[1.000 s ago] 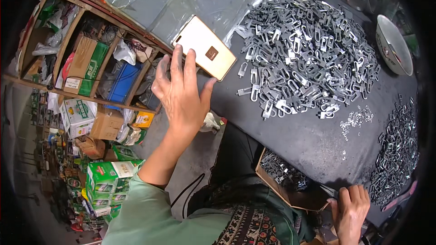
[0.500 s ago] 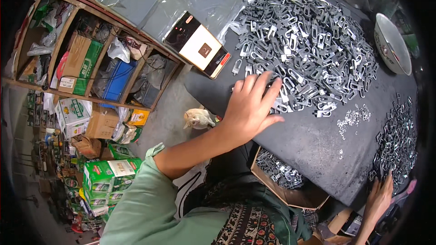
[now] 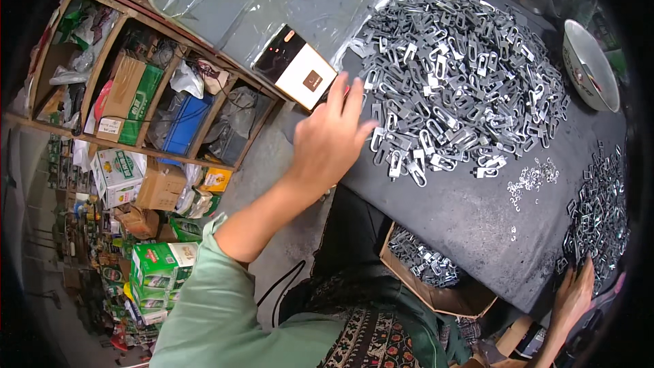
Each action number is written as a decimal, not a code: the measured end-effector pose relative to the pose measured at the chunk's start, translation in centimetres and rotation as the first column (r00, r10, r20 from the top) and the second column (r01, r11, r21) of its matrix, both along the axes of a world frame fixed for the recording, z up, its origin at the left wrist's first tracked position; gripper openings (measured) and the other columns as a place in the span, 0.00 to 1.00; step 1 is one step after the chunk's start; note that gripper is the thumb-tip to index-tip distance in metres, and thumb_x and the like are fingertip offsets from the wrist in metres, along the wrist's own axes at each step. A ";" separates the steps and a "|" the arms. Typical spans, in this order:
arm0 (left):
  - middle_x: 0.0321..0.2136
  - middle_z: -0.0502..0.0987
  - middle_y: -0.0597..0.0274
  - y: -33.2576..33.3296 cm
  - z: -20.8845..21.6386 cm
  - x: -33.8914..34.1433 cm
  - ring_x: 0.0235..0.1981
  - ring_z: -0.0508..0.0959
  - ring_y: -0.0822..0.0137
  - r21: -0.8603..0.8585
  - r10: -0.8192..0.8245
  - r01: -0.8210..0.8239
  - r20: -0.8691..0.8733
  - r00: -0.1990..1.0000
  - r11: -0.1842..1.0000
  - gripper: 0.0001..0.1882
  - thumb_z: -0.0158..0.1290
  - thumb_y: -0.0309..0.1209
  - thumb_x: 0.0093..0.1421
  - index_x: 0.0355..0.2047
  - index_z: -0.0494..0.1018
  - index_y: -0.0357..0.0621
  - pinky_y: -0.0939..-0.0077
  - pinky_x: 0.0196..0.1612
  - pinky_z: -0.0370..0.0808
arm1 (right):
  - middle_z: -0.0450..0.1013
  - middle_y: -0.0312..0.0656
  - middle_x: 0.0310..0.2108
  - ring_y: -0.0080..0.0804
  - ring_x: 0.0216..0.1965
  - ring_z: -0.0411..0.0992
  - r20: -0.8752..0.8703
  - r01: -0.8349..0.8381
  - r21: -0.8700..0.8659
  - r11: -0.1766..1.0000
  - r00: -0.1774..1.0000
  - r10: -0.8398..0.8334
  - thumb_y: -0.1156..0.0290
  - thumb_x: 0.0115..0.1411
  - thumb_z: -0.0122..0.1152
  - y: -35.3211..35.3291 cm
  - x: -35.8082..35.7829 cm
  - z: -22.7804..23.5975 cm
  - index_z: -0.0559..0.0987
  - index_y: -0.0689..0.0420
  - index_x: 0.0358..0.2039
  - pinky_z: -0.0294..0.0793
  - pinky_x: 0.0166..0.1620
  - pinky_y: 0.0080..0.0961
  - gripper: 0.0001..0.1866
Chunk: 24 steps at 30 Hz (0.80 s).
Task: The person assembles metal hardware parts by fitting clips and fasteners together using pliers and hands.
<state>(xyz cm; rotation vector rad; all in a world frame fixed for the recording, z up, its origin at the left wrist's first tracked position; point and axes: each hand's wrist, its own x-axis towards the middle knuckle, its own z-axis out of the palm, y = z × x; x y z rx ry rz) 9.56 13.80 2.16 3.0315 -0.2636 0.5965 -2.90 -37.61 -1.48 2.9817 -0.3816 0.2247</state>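
Observation:
My left hand (image 3: 328, 138) is over the table's left edge, its fingers stretched and apart, with nothing seen in them. Its fingertips are at the lower right end of a phone (image 3: 294, 65) with a lit screen; whether they touch it I cannot tell. Just right of this hand spreads a big heap of grey metal looped clips (image 3: 463, 82), some with shiny faces. Far to the right, my right hand (image 3: 573, 294) reaches the near edge of a pile of small dark metal pieces (image 3: 596, 215). Its fingers point forward, slightly apart, and their tips meet the pile.
Small silvery rings (image 3: 533, 180) lie on the dark tabletop (image 3: 456, 211) between the piles. A metal bowl (image 3: 589, 68) stands at the far right. Below the near edge is an open cardboard box (image 3: 436, 296) of metal pieces. Wooden shelves (image 3: 129, 13) and cartons (image 3: 160, 272) fill the left.
My left hand has moved left, from the heap's near edge to the phone's end. Several clips at that edge lie differently. The small animal on the floor is out of sight. My right hand stays at its pile.

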 end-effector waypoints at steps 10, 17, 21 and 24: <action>0.60 0.66 0.50 0.8 0.2 -1.6 0.28 0.81 0.57 0.304 0.203 -0.164 -0.101 0.974 0.938 0.33 0.56 0.42 0.58 0.60 0.63 0.40 0.68 0.28 0.78 | 0.71 0.60 0.49 0.56 0.50 0.70 0.039 -0.074 0.008 0.997 0.997 0.074 0.74 0.62 0.55 -0.4 0.2 -0.1 0.68 0.66 0.57 0.70 0.51 0.40 0.23; 0.62 0.63 0.54 0.8 0.6 -5.0 0.28 0.80 0.53 0.211 0.204 -0.154 -0.236 0.950 0.965 0.33 0.55 0.39 0.60 0.62 0.59 0.42 0.62 0.28 0.78 | 0.70 0.58 0.52 0.55 0.52 0.70 0.007 -0.019 -0.019 1.000 1.000 0.020 0.68 0.64 0.54 -1.1 0.5 -0.6 0.69 0.64 0.57 0.69 0.53 0.39 0.22; 0.61 0.63 0.52 0.3 0.3 -4.6 0.30 0.80 0.53 0.182 0.186 -0.137 -0.286 0.940 0.974 0.33 0.55 0.38 0.60 0.62 0.59 0.41 0.61 0.30 0.78 | 0.70 0.58 0.53 0.55 0.53 0.70 -0.002 -0.023 -0.017 1.000 1.000 0.023 0.68 0.65 0.53 -0.9 0.5 -0.5 0.69 0.64 0.57 0.69 0.53 0.39 0.22; 0.61 0.63 0.50 -0.1 0.0 -4.2 0.32 0.80 0.53 0.149 0.159 -0.120 -0.294 0.943 0.982 0.33 0.56 0.37 0.59 0.62 0.59 0.40 0.61 0.32 0.78 | 0.70 0.58 0.53 0.55 0.53 0.70 -0.018 -0.009 -0.013 1.000 1.000 0.009 0.68 0.65 0.53 -0.6 0.6 -0.1 0.69 0.64 0.58 0.69 0.54 0.39 0.23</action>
